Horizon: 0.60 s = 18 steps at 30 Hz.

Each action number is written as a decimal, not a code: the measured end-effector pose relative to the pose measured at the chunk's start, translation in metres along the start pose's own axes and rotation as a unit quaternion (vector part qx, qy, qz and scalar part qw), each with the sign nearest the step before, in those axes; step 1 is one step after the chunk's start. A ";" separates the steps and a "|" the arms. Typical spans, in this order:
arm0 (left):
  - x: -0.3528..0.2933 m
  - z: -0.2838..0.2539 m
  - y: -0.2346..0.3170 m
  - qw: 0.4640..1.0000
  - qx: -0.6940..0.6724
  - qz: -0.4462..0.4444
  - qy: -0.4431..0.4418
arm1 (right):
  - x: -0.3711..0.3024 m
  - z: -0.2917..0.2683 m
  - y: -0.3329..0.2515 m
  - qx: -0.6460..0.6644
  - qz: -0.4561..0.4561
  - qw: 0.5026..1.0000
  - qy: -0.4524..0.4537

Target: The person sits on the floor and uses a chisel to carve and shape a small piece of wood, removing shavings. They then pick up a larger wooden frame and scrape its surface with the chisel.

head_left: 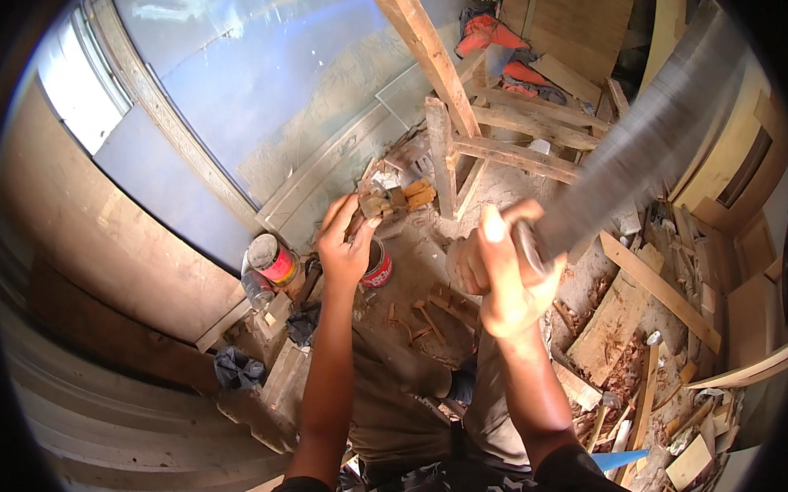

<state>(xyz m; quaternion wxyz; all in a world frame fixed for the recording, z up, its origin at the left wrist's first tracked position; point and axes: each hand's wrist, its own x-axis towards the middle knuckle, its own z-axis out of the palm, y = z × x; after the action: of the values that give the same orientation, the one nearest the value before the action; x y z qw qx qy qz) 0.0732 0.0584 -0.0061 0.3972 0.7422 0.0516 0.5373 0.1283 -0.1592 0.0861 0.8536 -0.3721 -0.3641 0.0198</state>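
Note:
My right hand (506,272) is wrapped round the handle of what looks like a handsaw. Its broad grey blade (646,125) rises toward the upper right and is smeared by motion, so no teeth can be made out. My left hand (344,240) is farther left, thumb and fingers curled at a small wooden block (378,202). Just past the left wrist, an open red can (378,267) stands on the floor, partly hidden by that hand. The saw blade is well apart from the block.
A wooden frame of rough bars (519,155) stands ahead. On the left are a red-labelled tin (272,259), a clear jar (256,289) and a black plastic bag (238,368). Planks (617,314) and scraps crowd the right floor. A large bluish panel (243,93) leans behind.

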 end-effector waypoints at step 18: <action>-0.028 -0.030 -0.004 0.996 0.085 0.000 -0.014 | -0.085 -0.037 0.131 0.218 0.501 0.826 -0.136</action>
<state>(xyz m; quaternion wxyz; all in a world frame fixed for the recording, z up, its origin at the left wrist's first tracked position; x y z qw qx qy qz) 0.0378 0.0634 -0.0262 0.3335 0.7809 0.0917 0.5202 0.1206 -0.1136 -0.0672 0.7268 -0.3011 -0.2264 0.5744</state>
